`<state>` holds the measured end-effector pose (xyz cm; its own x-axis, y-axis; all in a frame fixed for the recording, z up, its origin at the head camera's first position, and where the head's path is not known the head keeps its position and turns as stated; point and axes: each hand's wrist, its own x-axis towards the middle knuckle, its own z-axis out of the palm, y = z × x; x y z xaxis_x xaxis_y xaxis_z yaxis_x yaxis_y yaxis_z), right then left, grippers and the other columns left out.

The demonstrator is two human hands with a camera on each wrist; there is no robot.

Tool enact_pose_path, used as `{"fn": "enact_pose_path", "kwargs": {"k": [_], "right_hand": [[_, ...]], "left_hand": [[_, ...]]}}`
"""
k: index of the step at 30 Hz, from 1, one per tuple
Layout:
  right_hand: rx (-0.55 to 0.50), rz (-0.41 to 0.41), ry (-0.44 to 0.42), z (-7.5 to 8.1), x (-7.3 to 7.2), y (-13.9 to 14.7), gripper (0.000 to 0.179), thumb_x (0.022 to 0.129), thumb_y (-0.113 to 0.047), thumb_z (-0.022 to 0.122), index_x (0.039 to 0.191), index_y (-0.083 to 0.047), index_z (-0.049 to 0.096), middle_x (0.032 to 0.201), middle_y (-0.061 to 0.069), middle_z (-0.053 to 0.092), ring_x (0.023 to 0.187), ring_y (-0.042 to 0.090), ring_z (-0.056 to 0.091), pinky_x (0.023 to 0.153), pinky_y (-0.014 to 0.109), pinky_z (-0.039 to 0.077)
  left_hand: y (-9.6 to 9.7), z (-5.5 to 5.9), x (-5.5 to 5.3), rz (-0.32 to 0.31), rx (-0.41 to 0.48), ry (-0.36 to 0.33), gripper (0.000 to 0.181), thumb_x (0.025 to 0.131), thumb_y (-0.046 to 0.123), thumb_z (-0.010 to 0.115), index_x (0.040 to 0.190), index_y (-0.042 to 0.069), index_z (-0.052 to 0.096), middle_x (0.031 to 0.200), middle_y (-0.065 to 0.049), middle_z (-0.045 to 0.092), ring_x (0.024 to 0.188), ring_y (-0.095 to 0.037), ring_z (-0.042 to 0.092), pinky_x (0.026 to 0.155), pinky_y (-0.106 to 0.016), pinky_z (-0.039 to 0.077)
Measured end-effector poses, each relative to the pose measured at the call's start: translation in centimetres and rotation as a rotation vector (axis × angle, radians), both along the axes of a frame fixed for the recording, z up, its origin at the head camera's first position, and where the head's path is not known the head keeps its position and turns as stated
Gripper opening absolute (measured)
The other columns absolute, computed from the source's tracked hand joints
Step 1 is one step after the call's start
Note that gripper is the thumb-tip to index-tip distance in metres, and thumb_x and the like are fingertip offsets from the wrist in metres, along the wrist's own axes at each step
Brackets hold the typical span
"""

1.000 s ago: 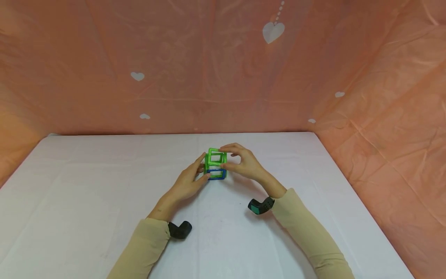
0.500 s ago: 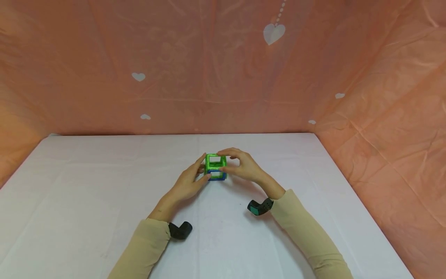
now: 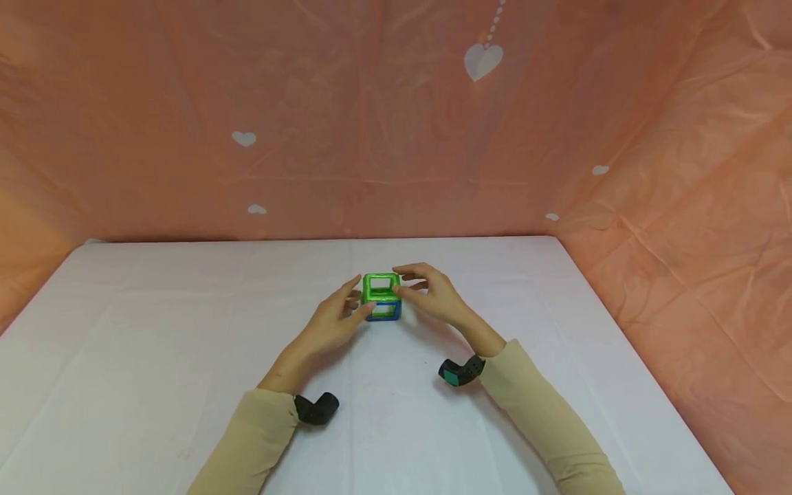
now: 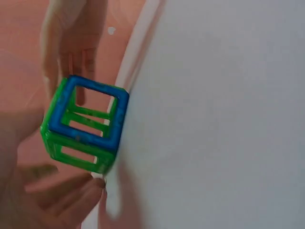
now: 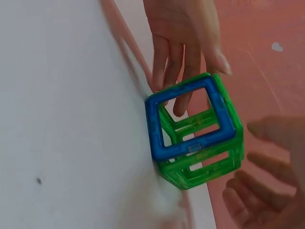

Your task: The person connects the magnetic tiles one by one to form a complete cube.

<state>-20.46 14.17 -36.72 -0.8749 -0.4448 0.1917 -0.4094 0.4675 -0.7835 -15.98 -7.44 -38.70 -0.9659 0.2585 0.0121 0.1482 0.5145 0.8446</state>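
A small cube of magnetic tiles (image 3: 381, 297) stands on the white table, its frames green apart from a blue square tile (image 5: 153, 126) on the side towards me. My left hand (image 3: 328, 324) is at the cube's left side, its fingers extended and loose; in the head view the thumb overlaps the blue tile's edge. Contact there is hard to tell. On the other side, my right hand (image 3: 433, 297) has its fingers spread near the upper right edge. The right wrist view shows a gap between the right fingertips (image 5: 257, 130) and the cube.
A white cloth (image 3: 155, 330) covers the table. Behind it and to the right hang orange sheets (image 3: 359, 137) with white hearts. Each wrist carries a black camera mount, the left one (image 3: 317, 409) and the right one (image 3: 460, 371).
A green square tile, earlier tilted up in the right fingers, now lies flat as the cube's top. Both hands have since loosened, and the right has drawn slightly away from the cube.
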Motion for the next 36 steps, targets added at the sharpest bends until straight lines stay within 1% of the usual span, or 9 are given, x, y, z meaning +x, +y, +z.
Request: {"fn": "enact_pose_path", "kwargs": {"k": [3,7,10,13,16,20,25,31,36], "right_hand": [[-0.008,-0.071,-0.067,-0.1,0.0,-0.3,0.041,0.09,-0.018,0.067,0.127,-0.001,0.06,0.119,0.017,0.063,0.105,0.03,0.063,0.088,0.039,0.053],[-0.046,-0.086,-0.153,-0.4,0.0,-0.6,0.042,0.089,-0.018,0.066,0.128,-0.002,0.059,0.109,0.019,0.067,0.093,0.027,0.068,0.079,0.033,0.055],[-0.087,-0.095,-0.226,-0.4,-0.1,-0.9,0.044,0.089,-0.019,0.066,0.129,-0.003,0.057,0.106,0.019,0.068,0.086,0.022,0.069,0.077,0.029,0.055],[-0.144,-0.121,-0.3,-0.5,-0.1,-1.1,0.045,0.088,-0.018,0.067,0.129,-0.003,0.057,0.103,0.021,0.07,0.079,0.017,0.069,0.075,0.027,0.054],[-0.192,-0.153,-0.37,-0.6,-0.1,-1.1,0.046,0.087,-0.016,0.068,0.129,-0.004,0.058,0.099,0.019,0.071,0.073,0.011,0.067,0.072,0.025,0.052],[-0.248,-0.175,-0.435,-0.7,-0.1,-1.1,0.046,0.086,-0.012,0.069,0.13,-0.003,0.057,0.096,0.015,0.072,0.071,0.008,0.066,0.07,0.025,0.053],[-0.295,-0.189,-0.466,-0.8,-0.1,-1.2,0.047,0.086,-0.011,0.069,0.13,-0.003,0.056,0.097,0.013,0.072,0.07,0.007,0.065,0.069,0.025,0.053],[-0.317,-0.194,-0.474,-1.0,-0.2,-1.2,0.046,0.087,-0.01,0.067,0.131,-0.003,0.055,0.096,0.013,0.072,0.068,0.008,0.065,0.068,0.026,0.054],[-0.307,-0.179,-0.447,-1.2,-0.2,-1.0,0.046,0.088,-0.009,0.066,0.131,-0.003,0.055,0.095,0.013,0.071,0.068,0.008,0.065,0.067,0.026,0.053]], "left_hand": [[0.2,0.4,-0.2,0.084,0.036,-0.04,0.056,0.101,0.032,0.047,0.148,0.006,0.031,0.132,-0.022,0.054,0.12,-0.034,0.055,0.102,-0.047,0.043],[0.5,0.7,-0.9,0.157,0.1,-0.072,0.048,0.102,0.029,0.045,0.145,0.008,0.038,0.125,-0.021,0.059,0.116,-0.032,0.057,0.103,-0.047,0.041],[0.7,0.6,-1.5,0.188,0.201,-0.123,0.044,0.102,0.024,0.048,0.142,0.007,0.042,0.12,-0.021,0.063,0.111,-0.03,0.06,0.102,-0.045,0.042],[0.9,0.5,-1.9,0.22,0.338,-0.211,0.042,0.1,0.018,0.051,0.14,0.006,0.045,0.121,-0.022,0.063,0.107,-0.026,0.061,0.1,-0.041,0.045],[1.0,0.6,-1.9,0.253,0.401,-0.265,0.043,0.098,0.015,0.054,0.139,0.006,0.047,0.123,-0.022,0.063,0.105,-0.024,0.063,0.1,-0.039,0.046],[1.1,0.6,-1.9,0.28,0.402,-0.278,0.044,0.095,0.012,0.057,0.138,0.007,0.049,0.122,-0.021,0.064,0.103,-0.022,0.063,0.098,-0.038,0.047],[1.4,0.5,-2.1,0.312,0.432,-0.288,0.043,0.094,0.01,0.058,0.137,0.008,0.051,0.118,-0.02,0.065,0.096,-0.017,0.063,0.091,-0.033,0.051],[1.7,0.4,-2.4,0.328,0.449,-0.266,0.042,0.093,0.009,0.058,0.135,0.006,0.053,0.113,-0.021,0.067,0.088,-0.012,0.062,0.086,-0.03,0.051],[1.9,0.5,-2.4,0.335,0.426,-0.277,0.044,0.093,0.012,0.058,0.136,0.007,0.051,0.115,-0.021,0.066,0.092,-0.017,0.062,0.092,-0.033,0.048]]}}
